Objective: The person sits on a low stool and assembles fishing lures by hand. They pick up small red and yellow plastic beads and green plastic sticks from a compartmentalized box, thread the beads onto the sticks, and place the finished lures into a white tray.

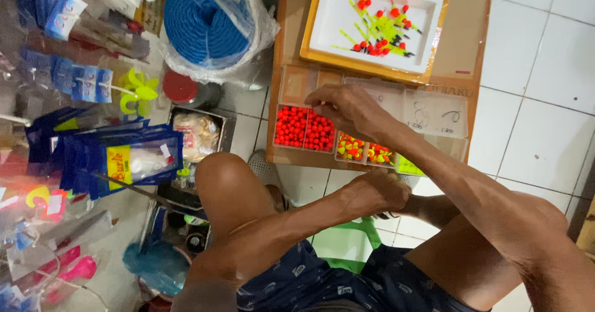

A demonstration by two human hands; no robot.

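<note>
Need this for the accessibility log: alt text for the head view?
Seen from above, a seated person's right hand reaches into a clear compartment box holding red beads, on a cardboard box. The left hand rests near the knee; a white tray holds red-and-yellow floats.

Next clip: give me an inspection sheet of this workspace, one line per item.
Surface: cardboard box on a white tiled floor.
Job's things: clear compartment box holding red beads and red-yellow pieces; yellow-rimmed tray of finished floats.
Clutter: blue rope coil in plastic, blue packets, tins.
Hands: right hand reaches over the bead compartments; left hand closed near the box edge, contents hidden.
Cables: nothing seen.
Surroundings: green stool under the person's knees.
</note>
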